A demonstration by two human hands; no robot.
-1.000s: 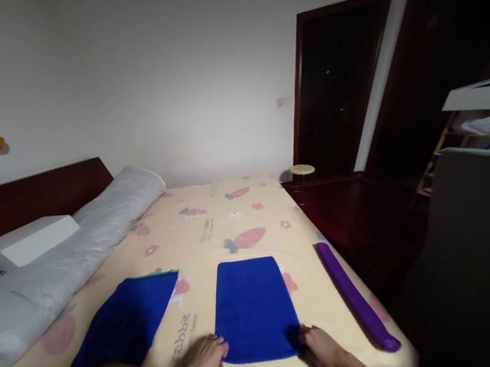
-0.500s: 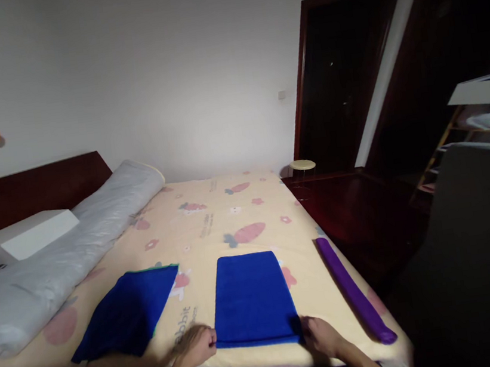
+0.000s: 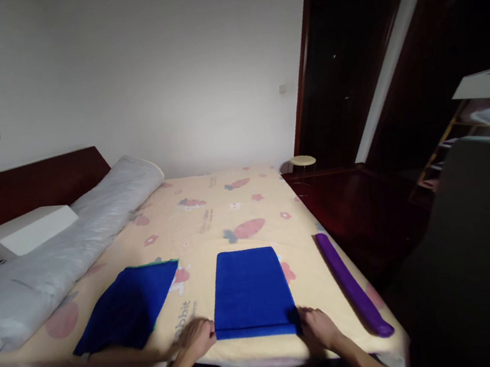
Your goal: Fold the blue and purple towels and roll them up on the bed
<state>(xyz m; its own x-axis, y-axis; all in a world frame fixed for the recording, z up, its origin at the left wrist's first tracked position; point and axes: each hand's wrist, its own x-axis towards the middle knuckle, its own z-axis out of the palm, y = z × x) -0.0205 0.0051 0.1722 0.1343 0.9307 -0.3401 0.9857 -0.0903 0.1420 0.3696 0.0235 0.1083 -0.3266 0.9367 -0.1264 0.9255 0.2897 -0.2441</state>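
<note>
A flat, rectangular bright-blue cloth (image 3: 252, 288) lies near the front edge of the bed (image 3: 205, 246), on its cream sheet printed with pink strawberries, a narrow strip marked off by a dark crease along its near edge. The left hand (image 3: 201, 337) has its grip closed on the near left corner, and the right hand (image 3: 318, 325) has its grip closed on the near right one (the fingertips are partly in shadow). Left of it, well apart, lies a crooked dark-blue cloth with green edging (image 3: 128, 307); to the right, a long purple fabric roll (image 3: 352, 286) lies along the bed's side.
</note>
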